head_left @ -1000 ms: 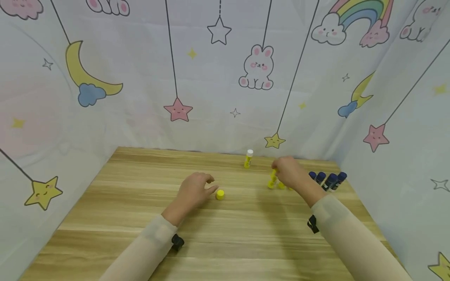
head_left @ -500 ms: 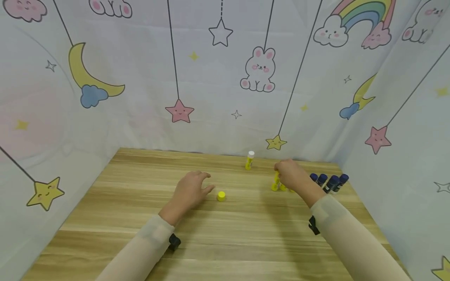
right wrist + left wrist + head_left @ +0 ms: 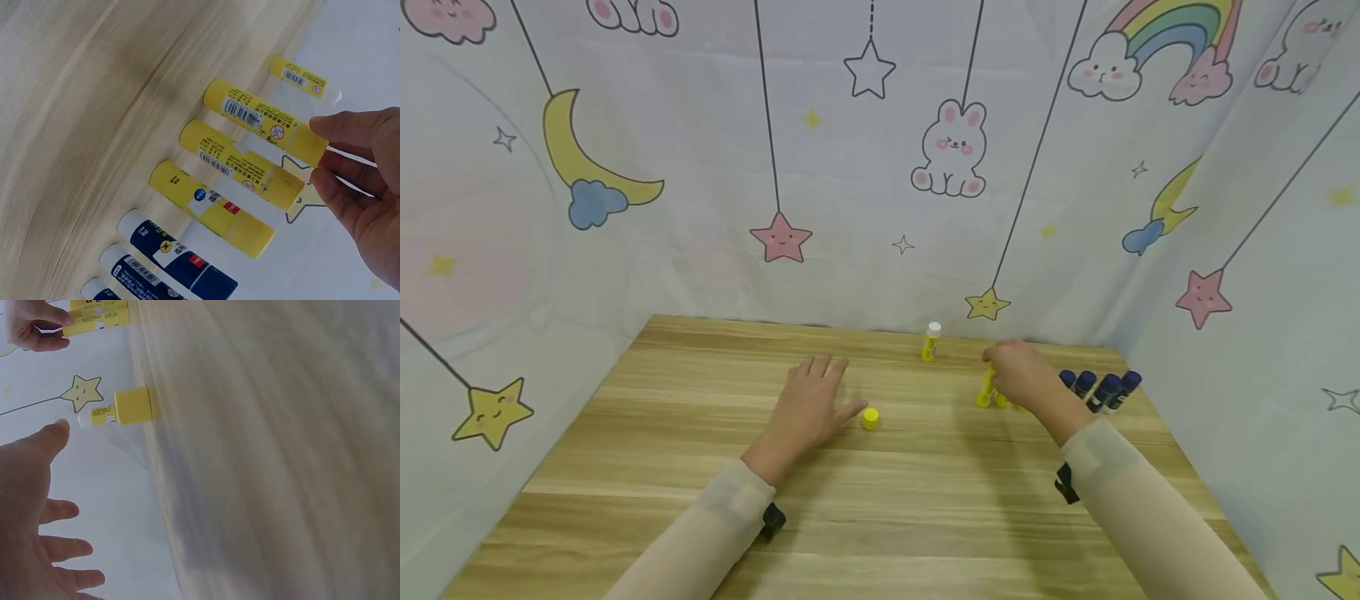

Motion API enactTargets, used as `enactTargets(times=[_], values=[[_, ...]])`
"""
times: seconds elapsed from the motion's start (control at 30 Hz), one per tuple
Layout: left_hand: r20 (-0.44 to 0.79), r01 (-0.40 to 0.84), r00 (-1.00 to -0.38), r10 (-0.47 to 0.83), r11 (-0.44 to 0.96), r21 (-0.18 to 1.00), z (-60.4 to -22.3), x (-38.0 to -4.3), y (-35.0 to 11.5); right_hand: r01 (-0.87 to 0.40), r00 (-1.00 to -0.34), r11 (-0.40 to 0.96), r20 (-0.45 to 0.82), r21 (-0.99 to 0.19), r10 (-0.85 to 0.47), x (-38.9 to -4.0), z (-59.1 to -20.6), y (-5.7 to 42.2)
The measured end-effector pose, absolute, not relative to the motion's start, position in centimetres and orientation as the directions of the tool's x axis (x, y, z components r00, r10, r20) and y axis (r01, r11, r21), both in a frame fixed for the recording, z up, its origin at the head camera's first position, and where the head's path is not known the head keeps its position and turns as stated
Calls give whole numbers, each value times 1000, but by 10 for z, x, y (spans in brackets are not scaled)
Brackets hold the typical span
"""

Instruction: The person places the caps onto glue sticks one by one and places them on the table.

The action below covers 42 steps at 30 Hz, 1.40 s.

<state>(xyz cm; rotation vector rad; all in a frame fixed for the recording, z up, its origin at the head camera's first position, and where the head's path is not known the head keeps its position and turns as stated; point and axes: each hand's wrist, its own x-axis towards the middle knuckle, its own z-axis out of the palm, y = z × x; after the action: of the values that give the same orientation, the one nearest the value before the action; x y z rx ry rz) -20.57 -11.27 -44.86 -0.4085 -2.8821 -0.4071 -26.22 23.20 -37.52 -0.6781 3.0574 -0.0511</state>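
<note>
My right hand pinches the top of a yellow glue stick between thumb and fingers; the stick stands upright at the left end of a row. Beside it stand two more yellow glue sticks, a middle one and a farther one, partly hidden by the hand in the head view. My left hand holds nothing, its fingers spread over the table. A short yellow cap sits just right of its thumb tip. In the left wrist view, the cap overlaps a white-capped glue stick behind it.
The white-capped yellow glue stick stands near the back edge of the wooden table. Several dark blue glue sticks stand at the right, behind my right wrist. A printed white curtain encloses the back and sides.
My left hand's fingers have gone from bent toward the thumb to spread out, while the hand stays beside the yellow cap. My right hand keeps its grip on the yellow glue stick.
</note>
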Motion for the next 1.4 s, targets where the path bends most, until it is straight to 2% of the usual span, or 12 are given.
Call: enactTargets(times=[0.13, 0.27, 0.4, 0.53, 0.7, 0.93, 1.1, 1.4], values=[[237, 265, -949, 210, 936, 233, -446, -203, -111, -452, -890, 892, 77, -13, -450, -255, -374, 229], [239, 259, -949, 204, 938, 232, -445, -201, -110, -528, -827, 848, 197, 49, -526, -239, -379, 221], [238, 263, -949, 207, 936, 235, -446, -201, -109, -578, -784, 814, 240, 51, -572, -225, -390, 210], [224, 256, -953, 203, 936, 241, -446, -198, -107, -543, -828, 836, 215, -79, -518, -220, -403, 198], [204, 252, -957, 207, 939, 233, -443, -194, -102, -416, -909, 869, 145, -267, -391, -224, -418, 185], [160, 250, -963, 218, 943, 219, -441, -189, -92, -248, -962, 781, 49, -574, -269, -239, -439, 165], [158, 250, -963, 218, 942, 223, -444, -188, -88, -105, -990, 716, 1, -691, -144, -250, -447, 157], [148, 243, -965, 215, 946, 216, -441, -184, -83, 80, -996, 591, -86, -802, 19, -273, -461, 156]])
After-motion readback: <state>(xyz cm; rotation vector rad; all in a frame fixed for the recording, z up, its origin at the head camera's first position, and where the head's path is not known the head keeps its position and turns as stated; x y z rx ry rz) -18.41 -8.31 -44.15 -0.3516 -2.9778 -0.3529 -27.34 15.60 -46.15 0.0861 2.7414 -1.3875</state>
